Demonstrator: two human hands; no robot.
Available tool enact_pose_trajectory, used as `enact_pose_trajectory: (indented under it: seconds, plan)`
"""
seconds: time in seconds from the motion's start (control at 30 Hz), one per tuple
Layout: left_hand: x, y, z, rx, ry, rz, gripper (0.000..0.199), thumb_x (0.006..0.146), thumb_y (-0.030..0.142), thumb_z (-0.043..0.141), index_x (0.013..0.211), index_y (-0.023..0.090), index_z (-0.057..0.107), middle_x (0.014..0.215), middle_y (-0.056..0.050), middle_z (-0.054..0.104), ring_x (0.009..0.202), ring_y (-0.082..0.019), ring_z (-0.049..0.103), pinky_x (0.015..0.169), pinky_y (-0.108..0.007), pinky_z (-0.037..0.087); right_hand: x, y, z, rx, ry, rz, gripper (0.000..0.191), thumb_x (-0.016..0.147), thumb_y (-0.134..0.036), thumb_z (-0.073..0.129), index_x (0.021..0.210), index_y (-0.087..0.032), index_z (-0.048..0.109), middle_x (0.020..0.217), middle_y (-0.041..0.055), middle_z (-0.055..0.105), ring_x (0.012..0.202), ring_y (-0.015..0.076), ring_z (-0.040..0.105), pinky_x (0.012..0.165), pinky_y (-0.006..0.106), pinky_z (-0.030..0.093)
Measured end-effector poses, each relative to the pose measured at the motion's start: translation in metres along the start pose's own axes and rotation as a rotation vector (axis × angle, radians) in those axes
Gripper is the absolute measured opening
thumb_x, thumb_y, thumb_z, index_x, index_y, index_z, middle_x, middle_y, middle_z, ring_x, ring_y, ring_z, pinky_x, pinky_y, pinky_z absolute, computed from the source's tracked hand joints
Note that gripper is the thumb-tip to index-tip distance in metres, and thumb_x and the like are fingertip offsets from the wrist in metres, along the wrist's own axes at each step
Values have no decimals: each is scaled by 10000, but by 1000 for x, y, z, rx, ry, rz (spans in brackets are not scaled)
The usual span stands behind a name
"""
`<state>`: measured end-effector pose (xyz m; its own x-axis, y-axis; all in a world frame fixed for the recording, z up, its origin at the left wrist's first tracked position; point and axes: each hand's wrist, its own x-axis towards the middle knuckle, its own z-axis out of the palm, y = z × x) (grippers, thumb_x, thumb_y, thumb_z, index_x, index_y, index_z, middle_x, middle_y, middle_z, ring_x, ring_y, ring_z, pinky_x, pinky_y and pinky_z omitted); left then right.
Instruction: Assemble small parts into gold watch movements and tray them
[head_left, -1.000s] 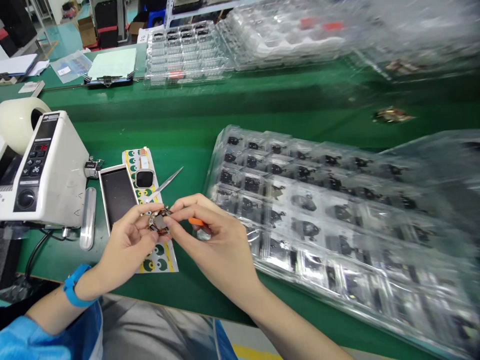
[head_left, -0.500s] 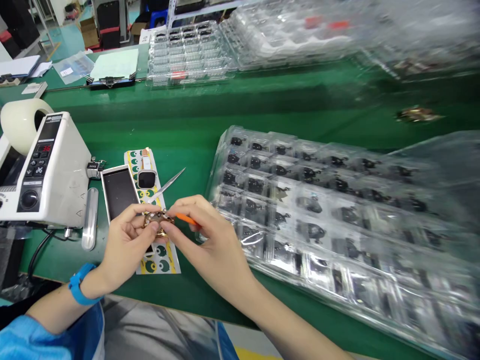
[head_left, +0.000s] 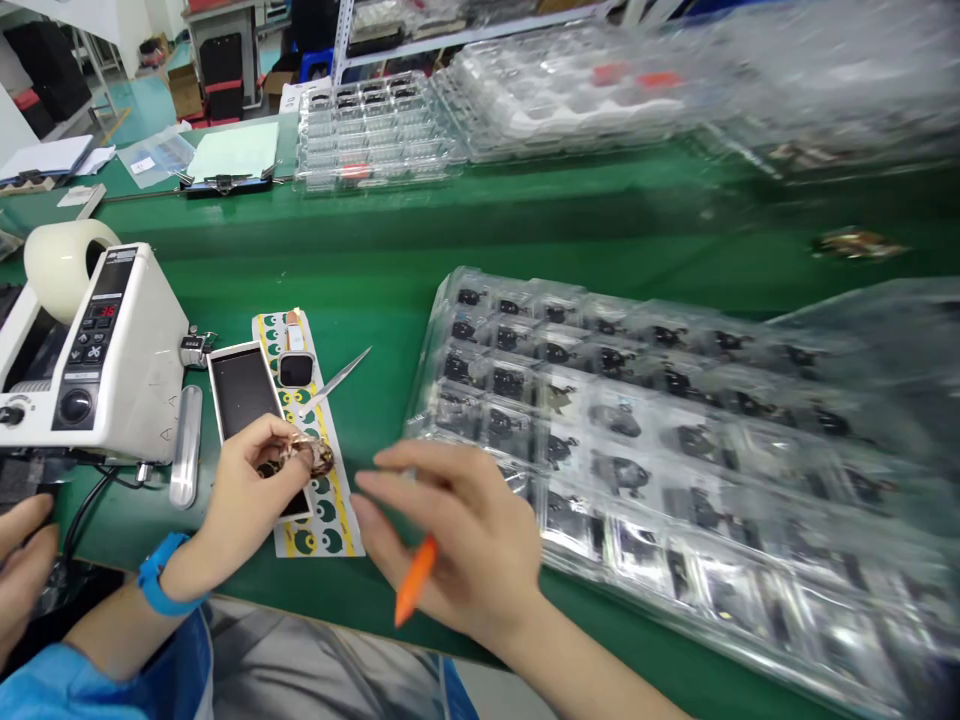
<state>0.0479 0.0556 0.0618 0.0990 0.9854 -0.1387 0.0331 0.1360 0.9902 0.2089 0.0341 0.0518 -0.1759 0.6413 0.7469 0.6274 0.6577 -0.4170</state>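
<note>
Two items are held over the green bench [head_left: 360,270]: the left hand [head_left: 251,490] pinches a round gold-rimmed watch part [head_left: 315,457] firmly between thumb and fingertips, a steady hold, while the right hand [head_left: 457,530] opens its fingers wide, an orange pry tool [head_left: 415,578] tucked beneath them. Beyond lie a printed sticker sheet [head_left: 322,540], a smartwatch [head_left: 296,368], tweezers [head_left: 337,378] and a clear blister tray [head_left: 429,370].

Small round electronic part [head_left: 316,456] in left hand [head_left: 251,490], orange tool [head_left: 414,580] in right hand [head_left: 465,530]
</note>
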Motion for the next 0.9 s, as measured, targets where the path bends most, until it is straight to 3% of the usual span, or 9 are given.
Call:
enact_pose_trajectory:
  seconds: [0.1,0.23,0.37,0.47,0.67,0.9]
  plan:
    - [0,0,0,-169,-42,-133,214,681,199,748,669,171,536,573,45,587,525,-78,513,521,-175,419,-4,-3,2,-162,17,-147,194,825,-107,631,931,-268,648,854,33,727,535,124,524,485,276,404]
    - [-4,-1,4,-350,-142,-215,351,664,274,830,771,184,508,575,47,652,510,-93,595,545,-196,514,-4,2,12,-213,41,-102,140,874,-97,619,957,-208,629,910,80,754,588,146,591,519,282,440]
    - [-8,-3,7,-392,-162,-169,388,707,380,829,933,174,589,629,39,693,563,-90,643,597,-191,563,-3,7,16,-87,30,-57,128,878,-66,622,966,-156,601,825,84,750,688,170,660,613,272,514]
    - [-10,-6,8,-379,-170,-133,394,727,387,816,1015,166,662,677,20,722,612,-93,666,636,-187,583,-3,9,16,-94,36,-80,129,881,-52,604,967,-148,598,821,89,752,656,165,648,587,269,508]
    - [-11,-7,8,-349,-119,-103,255,731,302,820,949,188,756,702,10,740,629,-94,681,663,-182,594,-4,12,14,-125,15,-186,106,882,-57,585,952,-136,594,835,124,760,602,173,620,531,286,477]
    - [-13,-8,8,-266,-95,-46,226,735,178,785,960,193,764,645,23,716,619,-96,690,661,-162,587,-5,10,16,-148,38,-174,94,885,-67,592,950,-134,594,812,124,758,602,175,618,518,287,467]
